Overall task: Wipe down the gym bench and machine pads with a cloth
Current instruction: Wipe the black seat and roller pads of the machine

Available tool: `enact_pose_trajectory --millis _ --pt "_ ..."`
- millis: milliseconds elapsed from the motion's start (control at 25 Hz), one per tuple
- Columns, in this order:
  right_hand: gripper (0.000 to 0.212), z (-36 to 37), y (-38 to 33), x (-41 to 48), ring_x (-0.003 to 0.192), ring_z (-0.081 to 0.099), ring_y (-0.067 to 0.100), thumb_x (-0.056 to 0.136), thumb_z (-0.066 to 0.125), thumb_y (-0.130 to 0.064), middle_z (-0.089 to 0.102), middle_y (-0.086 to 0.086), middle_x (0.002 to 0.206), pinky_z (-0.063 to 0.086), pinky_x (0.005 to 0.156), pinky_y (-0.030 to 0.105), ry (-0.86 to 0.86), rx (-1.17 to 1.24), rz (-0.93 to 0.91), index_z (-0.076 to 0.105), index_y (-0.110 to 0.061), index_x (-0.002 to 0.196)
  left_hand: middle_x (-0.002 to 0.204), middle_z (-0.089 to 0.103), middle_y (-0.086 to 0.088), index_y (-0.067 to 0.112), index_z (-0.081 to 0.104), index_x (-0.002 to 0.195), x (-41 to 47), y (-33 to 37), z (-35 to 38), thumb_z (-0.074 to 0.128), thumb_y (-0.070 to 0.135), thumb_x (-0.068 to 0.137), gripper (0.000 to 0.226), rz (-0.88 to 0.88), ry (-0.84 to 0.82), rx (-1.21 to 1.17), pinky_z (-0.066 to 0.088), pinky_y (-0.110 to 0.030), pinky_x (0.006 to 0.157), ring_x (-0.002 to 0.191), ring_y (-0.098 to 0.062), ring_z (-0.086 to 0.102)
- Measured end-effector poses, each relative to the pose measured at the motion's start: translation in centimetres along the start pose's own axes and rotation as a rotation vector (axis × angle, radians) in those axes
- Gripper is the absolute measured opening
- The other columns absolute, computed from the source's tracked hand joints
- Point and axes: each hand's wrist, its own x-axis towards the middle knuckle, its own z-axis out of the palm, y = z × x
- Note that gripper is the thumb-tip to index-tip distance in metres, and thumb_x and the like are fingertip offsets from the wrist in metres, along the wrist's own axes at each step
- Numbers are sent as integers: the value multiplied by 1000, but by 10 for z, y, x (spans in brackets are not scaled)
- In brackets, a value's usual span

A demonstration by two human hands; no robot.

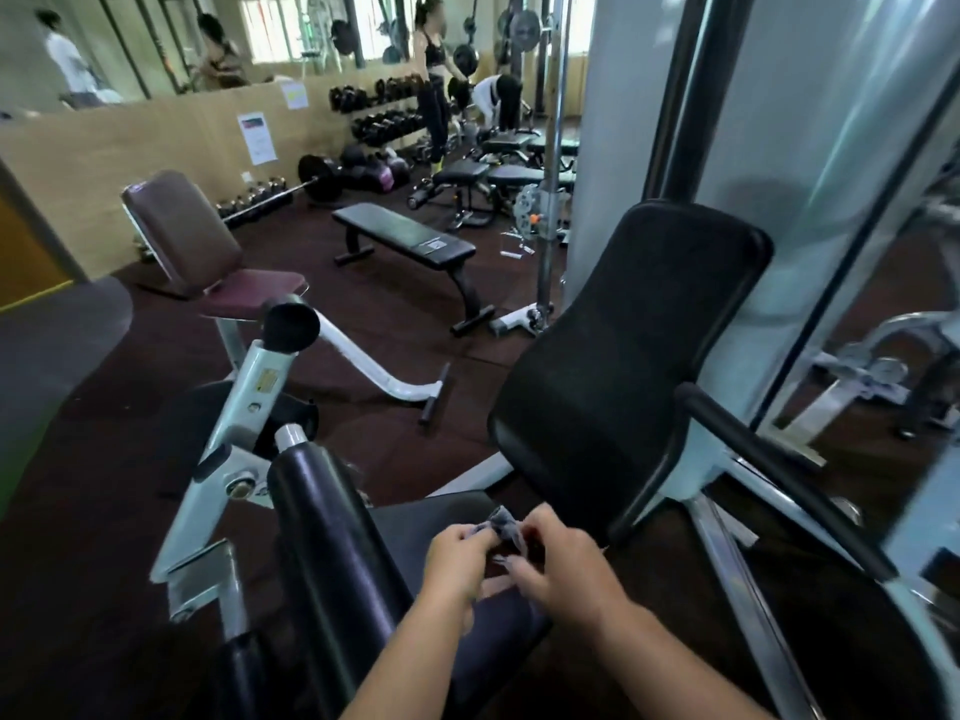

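There are two bare hands, the left hand [457, 550] and the right hand [563, 561], and one crumpled grey cloth [506, 527]. The pads number one tall black padded backrest [628, 356], one long black cylindrical roller pad [332, 553] and one small round black foam roller [291, 327]. There is one flat black vinyl bench [405, 236], one maroon padded seat [192, 236] and one loaded steel barbell [319, 178]. Two white paper notices [257, 138] show. Four people are in view: a standing person in black [434, 90], a bent-over person in white [501, 98], a person in a white top [65, 65] and a person in a brown top [221, 59]. The black dumbbells [387, 124] are too many and too blurred to count.
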Motion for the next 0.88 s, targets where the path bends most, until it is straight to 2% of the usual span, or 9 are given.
enact_pose_trajectory --millis 120,200,280,360,440,560,640,720,880 --pt "66 -5 7 -28 106 67 5 81 77 -45 70 -17 114 50 87 20 51 136 2 43 -40 138 77 77 -12 5 76 95 -18 -5 22 61 7 95 15 -70 -48 -59 50 -28 49 70 -25 70" --pt "86 -14 18 -33 122 61 2 81 80 -45 66 -14 133 45 99 13 93 97 16 37 -33 156 72 75 -10 6 74 93 -30 -4 38 57 15 98 19 -94 -76 -88 50 -30 52 67 -25 68" --pt "81 -31 37 -42 127 59 6 84 78 -43 65 -10 139 44 104 15 143 23 38 43 -29 155 65 72 -5 10 72 87 -39 -6 58 52 27 101 29 -111 -154 -71 47 -29 56 59 -19 65" --pt "68 -54 59 -56 121 64 9 87 72 -40 70 -8 132 49 100 20 191 -1 76 50 -32 151 59 65 0 12 73 83 -45 -9 82 50 42 99 41 -134 -265 81 38 -27 56 49 -11 53" --pt "52 -78 83 -76 108 69 8 88 68 -36 76 -7 117 53 91 22 261 22 126 61 -35 139 68 67 -2 10 76 87 -49 -15 112 51 48 98 47 -119 -340 189 33 -27 58 56 -12 46" --pt "31 -113 111 -114 86 66 -2 89 69 -28 76 -12 97 46 74 8 392 106 258 73 -34 120 83 68 -3 13 73 88 -69 -18 159 53 40 103 37 -44 -376 426 39 -31 67 76 -18 53" --pt "23 -132 129 -148 79 62 -6 89 67 -26 71 -20 84 44 70 11 477 152 360 76 -35 108 90 66 -1 18 71 88 -81 -28 188 55 39 101 29 119 -468 679 44 -31 72 86 -18 57" --pt "18 -144 141 -184 81 63 -6 87 66 -28 70 -21 81 48 72 21 584 193 445 76 -38 98 101 71 4 26 71 99 -85 -47 211 59 52 90 30 418 -636 1015 52 -36 89 99 -15 65" --pt "22 -164 148 -267 80 62 -8 90 68 -25 70 -17 79 43 65 12 791 217 618 70 -46 85 136 62 6 29 61 137 -119 -74 259 60 51 93 49 872 -908 1500 46 -31 103 127 -16 55"
